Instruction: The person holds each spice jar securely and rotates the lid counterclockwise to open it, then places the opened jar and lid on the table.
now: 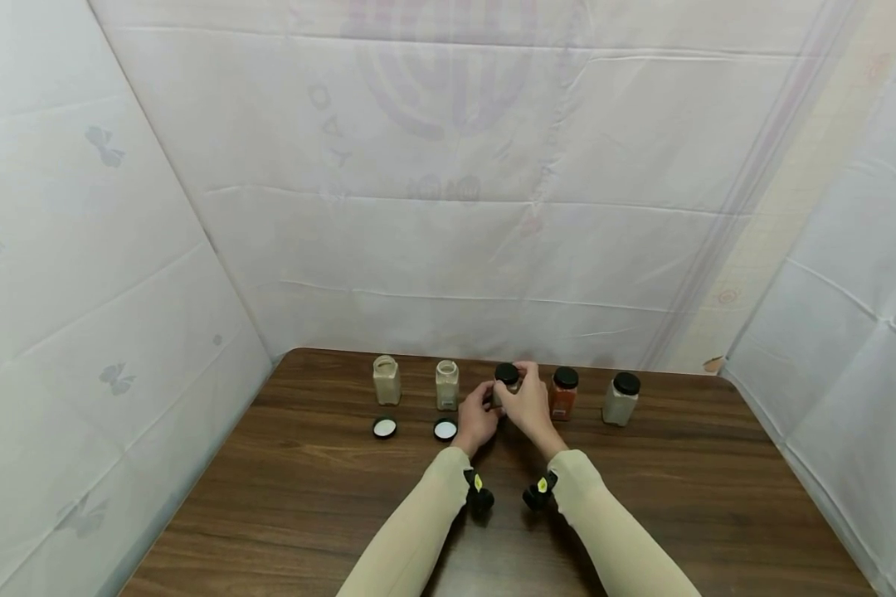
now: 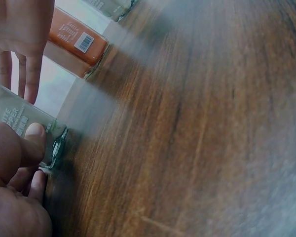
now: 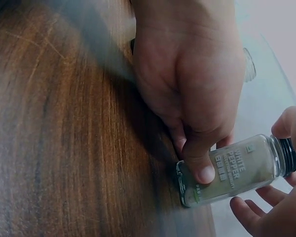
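Note:
A glass jar point(image 3: 237, 168) of pale powder, labelled white pepper, has a black lid point(image 1: 506, 372) on. My left hand point(image 1: 478, 421) grips its lower body, thumb point(image 2: 35, 136) pressed on the label side. The right hand point(image 1: 530, 405) holds the lid from above, with thumb point(image 3: 284, 123) and fingers on opposite sides of it. In the right wrist view the jar's base is close to the tabletop. Part of the jar is hidden behind both hands in the head view.
Two lidless jars, one outer point(image 1: 387, 383) and one inner point(image 1: 447, 387), stand left on the wooden table point(image 1: 306, 481). Their black lids, outer point(image 1: 384, 427) and inner point(image 1: 445, 429), lie white side up in front. Lidded orange point(image 1: 563, 401) and pale point(image 1: 620, 405) jars stand right.

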Demonstrator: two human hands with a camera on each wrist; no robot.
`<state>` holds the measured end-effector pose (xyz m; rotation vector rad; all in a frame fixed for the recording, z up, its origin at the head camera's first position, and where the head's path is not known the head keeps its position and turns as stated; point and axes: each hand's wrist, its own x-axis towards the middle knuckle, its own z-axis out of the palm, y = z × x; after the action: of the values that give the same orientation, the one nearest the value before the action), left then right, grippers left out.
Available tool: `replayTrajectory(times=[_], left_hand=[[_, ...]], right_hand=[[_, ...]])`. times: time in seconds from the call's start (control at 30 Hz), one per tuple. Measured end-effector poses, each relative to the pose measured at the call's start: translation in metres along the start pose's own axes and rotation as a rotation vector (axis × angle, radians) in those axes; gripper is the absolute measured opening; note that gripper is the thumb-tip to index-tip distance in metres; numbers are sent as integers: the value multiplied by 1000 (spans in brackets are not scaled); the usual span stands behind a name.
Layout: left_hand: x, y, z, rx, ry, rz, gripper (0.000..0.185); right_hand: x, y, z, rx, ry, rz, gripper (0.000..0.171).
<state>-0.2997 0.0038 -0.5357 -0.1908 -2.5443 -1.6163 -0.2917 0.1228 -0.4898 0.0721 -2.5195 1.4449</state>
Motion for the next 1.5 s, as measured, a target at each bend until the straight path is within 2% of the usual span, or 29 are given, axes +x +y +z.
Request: replayTrajectory(times=[0.3,0.47,0.63,0.9,1.2,1.5], left_hand=[[-2,-1,-1,24,4,0,46],[-3,-2,0,13,5,-1,46],[-4,-1,0,4,0,-9,46],[-3,1,0,20,18,-2,46],[-2,1,-1,9,13,-8,49],[-2,2,-1,-2,5,-9,45]], right_hand=[[-2,0,0,-4,17,-7,58],[-3,-2,0,-10,45,18,52],[-1,-1,2,-22,21,20,49],[2,-2,1,-15,-5,2,54],[-2,-1,1,-17,30,9,61],[-3,-1,-1,-20,55,10,52]])
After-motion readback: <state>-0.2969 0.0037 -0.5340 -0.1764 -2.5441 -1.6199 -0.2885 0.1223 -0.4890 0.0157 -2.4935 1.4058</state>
